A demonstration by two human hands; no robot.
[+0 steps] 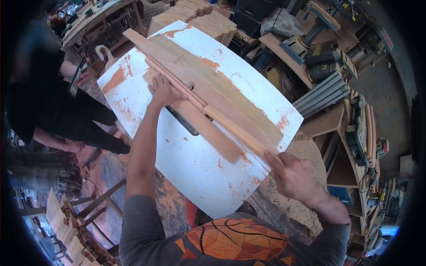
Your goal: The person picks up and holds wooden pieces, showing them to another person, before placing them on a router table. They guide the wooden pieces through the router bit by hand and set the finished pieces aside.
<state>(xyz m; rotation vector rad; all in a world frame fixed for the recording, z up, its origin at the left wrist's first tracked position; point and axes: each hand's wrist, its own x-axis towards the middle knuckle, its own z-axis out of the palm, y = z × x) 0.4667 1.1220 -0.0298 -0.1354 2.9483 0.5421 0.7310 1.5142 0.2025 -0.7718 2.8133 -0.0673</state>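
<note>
A long, narrow wooden strip (237,131) lies diagonally along a wooden fence board (235,104) on a white tabletop (262,88). Around the strip's near right end, my right hand (295,175) is closed, its index finger stretched along the wood. My left hand (163,91) presses down with fingers spread, its thumb touching the strip near the middle. Under and beside that palm is a flat wooden board (213,135), parallel to the strip. A small round metal part (191,85) shows at the fence, right of my left thumb. A dark slotted bar (183,120) sticks out from under the flat board.
Orange-brown sawdust (116,79) is scattered over the tabletop. At the left stands another person (57,93) holding a phone-like device. Stacked wooden pieces (199,20) are behind the table. A shelf (341,150) with tools and a workbench (284,48) stand at the right.
</note>
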